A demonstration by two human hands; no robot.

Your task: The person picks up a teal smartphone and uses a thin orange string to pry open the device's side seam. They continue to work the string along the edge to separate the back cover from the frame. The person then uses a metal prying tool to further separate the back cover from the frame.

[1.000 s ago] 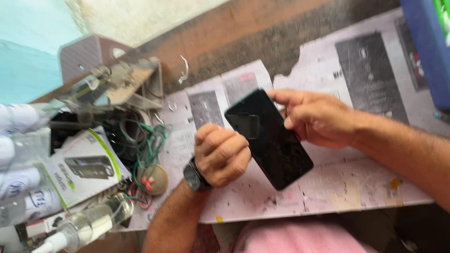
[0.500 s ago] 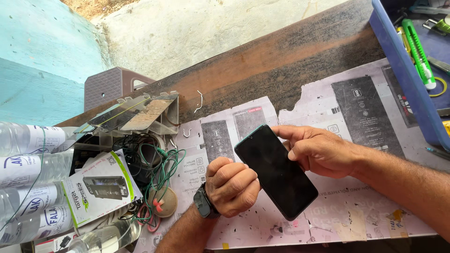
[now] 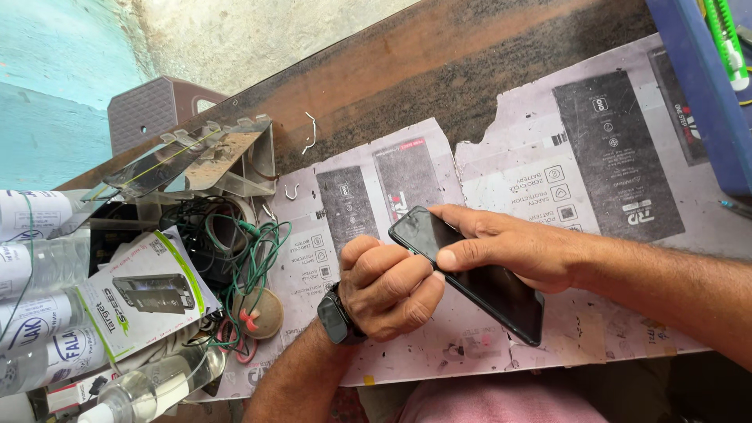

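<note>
Phone (image 3: 470, 270) has dropped lower over the paper sheets (image 3: 540, 176), right hand (image 3: 517, 251) still gripping it, left hand (image 3: 388, 286) a fist touching its edge. White box (image 3: 145, 294) with green stripe lies left, clear bottles (image 3: 43, 266) beside it.

1. Your left hand (image 3: 389, 283) is curled into a loose fist, knuckles up, its forearm rising from the lower edge.
2. Your right hand (image 3: 509, 247) reaches in from the right, fingers stretched leftward, thumb pressed flat.
3. The two hands sit just beside each other, thumb near knuckles.
</note>
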